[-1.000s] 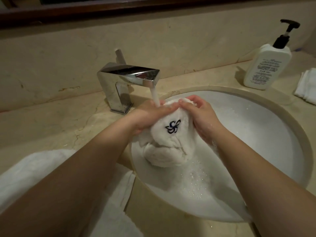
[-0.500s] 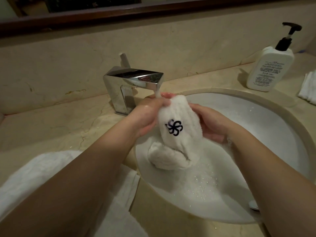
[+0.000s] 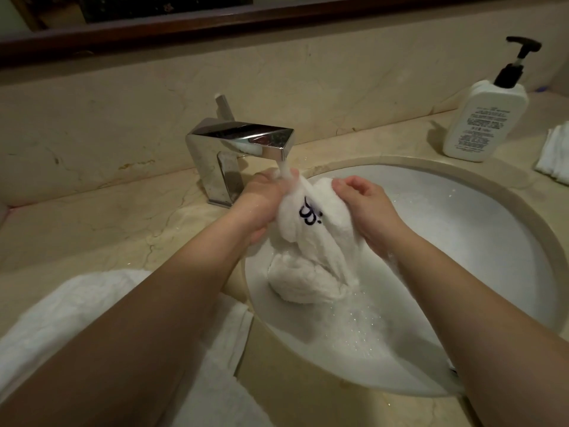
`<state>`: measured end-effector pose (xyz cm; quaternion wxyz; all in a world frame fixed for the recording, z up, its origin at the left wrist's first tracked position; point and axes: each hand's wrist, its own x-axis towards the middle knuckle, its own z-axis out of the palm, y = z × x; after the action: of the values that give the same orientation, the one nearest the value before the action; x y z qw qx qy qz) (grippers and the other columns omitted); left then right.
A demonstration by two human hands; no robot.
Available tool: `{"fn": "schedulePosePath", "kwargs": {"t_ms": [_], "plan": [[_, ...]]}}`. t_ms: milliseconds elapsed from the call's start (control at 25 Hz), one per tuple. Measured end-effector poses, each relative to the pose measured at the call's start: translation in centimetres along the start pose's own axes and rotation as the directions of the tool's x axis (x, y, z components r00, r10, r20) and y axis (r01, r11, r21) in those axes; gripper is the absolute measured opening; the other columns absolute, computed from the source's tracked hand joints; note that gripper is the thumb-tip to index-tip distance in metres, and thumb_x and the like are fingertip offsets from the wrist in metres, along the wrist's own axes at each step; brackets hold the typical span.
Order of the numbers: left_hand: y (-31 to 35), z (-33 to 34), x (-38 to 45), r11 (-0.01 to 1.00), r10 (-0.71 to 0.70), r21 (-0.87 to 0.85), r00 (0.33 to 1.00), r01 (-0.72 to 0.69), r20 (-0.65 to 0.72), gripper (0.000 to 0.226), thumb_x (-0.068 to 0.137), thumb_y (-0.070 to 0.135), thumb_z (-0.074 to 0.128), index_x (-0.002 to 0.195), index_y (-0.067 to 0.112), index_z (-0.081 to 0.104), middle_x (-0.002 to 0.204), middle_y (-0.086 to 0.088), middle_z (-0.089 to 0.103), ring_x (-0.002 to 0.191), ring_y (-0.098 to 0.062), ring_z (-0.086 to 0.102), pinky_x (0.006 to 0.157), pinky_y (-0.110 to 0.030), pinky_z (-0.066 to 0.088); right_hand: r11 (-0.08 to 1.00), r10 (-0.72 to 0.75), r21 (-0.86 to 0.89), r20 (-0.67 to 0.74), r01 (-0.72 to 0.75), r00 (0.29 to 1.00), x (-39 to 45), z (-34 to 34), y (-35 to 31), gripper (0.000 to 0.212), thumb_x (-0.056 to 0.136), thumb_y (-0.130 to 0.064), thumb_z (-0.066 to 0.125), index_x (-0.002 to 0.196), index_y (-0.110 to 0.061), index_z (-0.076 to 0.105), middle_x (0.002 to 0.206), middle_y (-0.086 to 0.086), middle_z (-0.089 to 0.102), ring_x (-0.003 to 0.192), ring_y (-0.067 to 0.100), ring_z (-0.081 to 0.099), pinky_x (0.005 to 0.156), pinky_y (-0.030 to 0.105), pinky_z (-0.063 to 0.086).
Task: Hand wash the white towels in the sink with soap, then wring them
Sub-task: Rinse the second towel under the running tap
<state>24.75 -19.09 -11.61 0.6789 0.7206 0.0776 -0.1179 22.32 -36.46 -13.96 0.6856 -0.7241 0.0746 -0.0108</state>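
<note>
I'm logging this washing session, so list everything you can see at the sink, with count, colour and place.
towel with dark emblem: one, white, held over the basin under the running water
sink: one, white, suds inside
faucet: one, chrome, behind the basin, running
pump bottle: one, white with black pump, counter back right
folded towels: white, right edge, count unclear
large towel: one, white, counter front left
counter: beige stone
left hand: gripping the towel
right hand: gripping the towel

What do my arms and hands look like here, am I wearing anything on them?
Both forearms are bare, with no sleeves showing up to the frame edge. The left hand and right hand wear no gloves, and no rings, watch or bracelets are visible. Both hands look wet, with droplets glistening on them.
</note>
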Motion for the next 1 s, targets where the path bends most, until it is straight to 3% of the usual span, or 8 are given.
{"fn": "schedulePosePath", "kwargs": {"t_ms": [160,320,400,480,600,800,880,1000], "plan": [[-0.3,0.6,0.0,0.998,-0.049,-0.041,0.985,0.057,0.164,0.051,0.089,0.040,0.076,0.127,0.009,0.065,0.113,-0.009,0.076,0.103,-0.024,0.074,0.093,-0.039,0.059,0.970,0.012,0.239,0.106,-0.037,0.994,-0.4,0.8,-0.8,0.030,0.098,-0.026,0.054,0.104,-0.004,0.074,0.104,0.019,0.074,0.102,0.034,0.071,0.096,0.049,0.054],[-0.6,1.4,0.4,0.980,-0.047,-0.182,0.986,0.076,0.158,0.037,0.093,0.023,0.073,0.122,0.001,0.067,0.111,-0.016,0.076,0.099,-0.027,0.075,0.079,-0.037,0.061,0.999,0.016,0.046,0.170,-0.024,0.985,0.2,-0.3,-0.3,0.030,0.099,-0.034,0.053,0.119,-0.022,0.071,0.116,0.000,0.073,0.112,0.019,0.067,0.105,0.046,0.049],[-0.6,1.4,0.9,0.964,-0.060,-0.253,0.994,0.081,0.093,0.031,0.096,0.023,0.070,0.117,0.002,0.068,0.112,-0.018,0.074,0.097,-0.029,0.075,0.078,-0.039,0.062,0.988,0.152,-0.021,0.331,-0.154,0.931,0.0,-0.8,-0.1,0.040,0.097,-0.043,0.060,0.127,-0.017,0.063,0.117,0.001,0.073,0.108,0.019,0.070,0.099,0.040,0.053],[-0.4,1.0,1.3,0.949,-0.111,-0.284,0.988,0.138,0.108,0.037,0.097,0.028,0.067,0.123,0.002,0.066,0.119,-0.021,0.071,0.103,-0.033,0.073,0.084,-0.042,0.062,0.979,0.200,-0.108,0.374,-0.172,0.906,-0.6,-0.4,-0.1,0.035,0.095,-0.038,0.065,0.115,-0.010,0.068,0.105,0.006,0.077,0.096,0.023,0.074,0.086,0.035,0.058],[-0.4,1.1,0.9,0.975,-0.154,-0.130,0.971,0.179,0.182,0.045,0.101,0.043,0.058,0.127,0.007,0.066,0.117,-0.019,0.073,0.107,-0.035,0.072,0.099,-0.051,0.055,0.978,0.170,0.066,0.287,-0.197,0.943,-1.0,0.7,-0.1,0.028,0.097,-0.024,0.065,0.109,0.001,0.069,0.101,0.018,0.076,0.089,0.028,0.074,0.077,0.035,0.061],[-1.4,0.7,-0.9,0.958,-0.219,-0.085,0.887,0.275,0.407,0.063,0.098,0.061,0.049,0.136,0.013,0.062,0.126,-0.016,0.070,0.117,-0.034,0.067,0.100,-0.047,0.053,0.862,0.221,0.404,0.244,-0.306,0.944,-1.0,1.6,-0.7,0.043,0.101,-0.036,0.056,0.120,0.001,0.067,0.113,0.021,0.072,0.104,0.034,0.071,0.094,0.047,0.057],[-1.5,0.8,-1.0,0.953,-0.239,-0.074,0.876,0.295,0.419,0.055,0.098,0.050,0.057,0.137,0.010,0.061,0.127,-0.018,0.069,0.118,-0.036,0.066,0.099,-0.049,0.053,0.892,0.232,0.352,0.183,-0.284,0.955,-0.9,1.8,-1.3,0.041,0.103,-0.038,0.049,0.117,-0.004,0.068,0.110,0.016,0.074,0.101,0.030,0.071,0.093,0.043,0.056],[-1.0,1.2,-1.0,0.943,-0.256,-0.089,0.872,0.320,0.418,0.046,0.100,0.036,0.058,0.134,0.004,0.062,0.128,-0.021,0.067,0.121,-0.038,0.063,0.106,-0.048,0.048,0.981,0.191,0.008,0.076,-0.192,0.979,-0.4,1.1,-0.9,0.048,0.102,-0.050,0.044,0.101,-0.011,0.071,0.102,0.008,0.072,0.096,0.027,0.066,0.091,0.038,0.050]]}}
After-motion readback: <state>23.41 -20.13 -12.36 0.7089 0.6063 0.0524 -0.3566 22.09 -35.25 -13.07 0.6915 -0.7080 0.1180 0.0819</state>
